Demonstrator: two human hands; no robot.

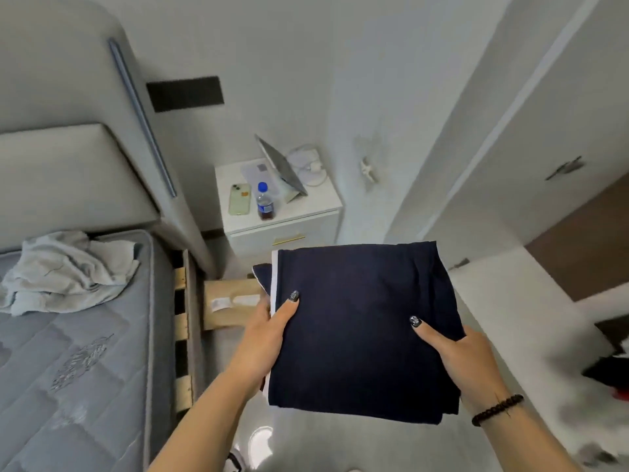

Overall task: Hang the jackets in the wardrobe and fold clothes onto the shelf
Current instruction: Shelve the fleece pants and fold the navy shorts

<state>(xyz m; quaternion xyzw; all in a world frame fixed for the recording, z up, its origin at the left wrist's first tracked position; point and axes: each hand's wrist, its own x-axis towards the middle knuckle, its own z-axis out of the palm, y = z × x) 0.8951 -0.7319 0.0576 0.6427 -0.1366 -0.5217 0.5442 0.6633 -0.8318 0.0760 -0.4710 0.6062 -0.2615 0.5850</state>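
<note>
Both hands carry a folded navy garment [357, 321] flat, left hand [269, 332] and right hand [466, 356] on opposite edges, thumbs on top and fingers curled underneath, probably so the fold survives the trip to the shelf. Left of the fingers, a crumpled grey cloth [64, 270] waits on the bed [85, 369].

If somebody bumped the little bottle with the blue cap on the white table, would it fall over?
Probably, yes. The small plastic bottle with the blue cap stands upright, tall and narrow, so a sideways bump would likely tip it. It looks round, so it may then roll along the white bedside table, perhaps toward the pale green phone lying flat beside it. It seems light.
</note>
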